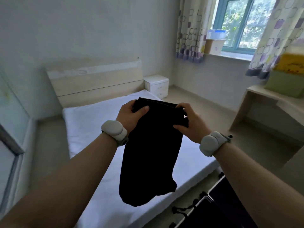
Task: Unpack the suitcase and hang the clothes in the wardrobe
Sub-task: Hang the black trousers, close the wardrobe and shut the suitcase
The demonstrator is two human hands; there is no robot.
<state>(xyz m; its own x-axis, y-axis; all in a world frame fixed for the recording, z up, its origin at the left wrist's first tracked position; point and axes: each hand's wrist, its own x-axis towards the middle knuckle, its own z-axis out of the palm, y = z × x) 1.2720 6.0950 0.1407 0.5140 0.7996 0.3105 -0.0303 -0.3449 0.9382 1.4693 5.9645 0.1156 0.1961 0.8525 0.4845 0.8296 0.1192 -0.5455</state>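
Observation:
A black garment (151,155) hangs in the air over the bed, held by its top edge. My left hand (130,115) grips the garment's upper left corner, thumb across the front. My right hand (191,120) pinches the upper right corner. The fabric droops down towards the bed's near edge. The open suitcase (218,209), dark inside with black straps, lies on the floor at the bottom right. A pale wardrobe door (11,129) shows at the far left edge.
The bed with a bare white mattress (92,125) and light wooden headboard fills the middle. A white nightstand (157,85) stands beside it. A wooden desk (269,109) with boxes sits at the right under a curtained window (243,23).

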